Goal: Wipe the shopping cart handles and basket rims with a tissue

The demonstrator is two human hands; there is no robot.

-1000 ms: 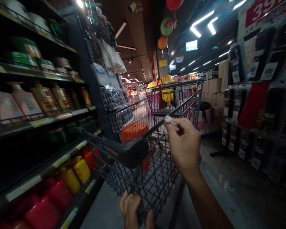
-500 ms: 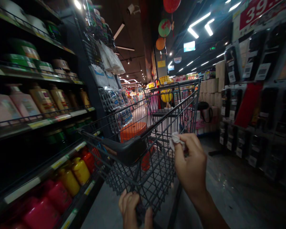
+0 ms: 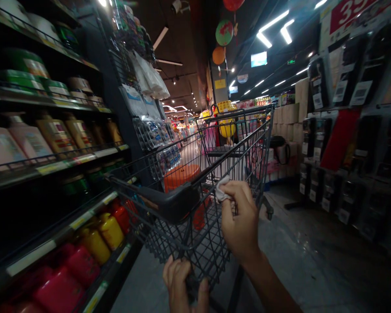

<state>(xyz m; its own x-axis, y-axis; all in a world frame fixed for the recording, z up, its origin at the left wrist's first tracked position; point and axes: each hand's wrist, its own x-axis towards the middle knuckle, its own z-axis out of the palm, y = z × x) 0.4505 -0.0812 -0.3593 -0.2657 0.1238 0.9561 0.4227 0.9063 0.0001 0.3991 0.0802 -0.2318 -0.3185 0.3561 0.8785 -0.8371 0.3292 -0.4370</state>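
Observation:
A dark wire shopping cart (image 3: 215, 237) stands tilted in front of me, its black plastic corner piece (image 3: 169, 202) toward me. At the bottom of the view my left hand (image 3: 180, 282) is closed around a low part of the cart frame; what lies under its palm is hidden. My right hand (image 3: 243, 217) pinches a crumpled white tissue (image 3: 222, 189) at the cart's right side rail. The tissue appears to touch the wire there. Through the mesh a red-orange item (image 3: 199, 215) shows, and I cannot tell its kind.
Shelves on the left hold pump bottles (image 3: 31, 137), green jars (image 3: 21, 80) and yellow bottles (image 3: 112, 230). Packaged goods (image 3: 348, 139) hang from a rack on the right. An orange bin (image 3: 180, 177) stands beyond the cart. A cart wheel (image 3: 269, 211) rests on the grey floor (image 3: 299, 252).
My right hand has slid the tissue left and toward me along the cart's rail. My left hand keeps its hold at nearly the same place.

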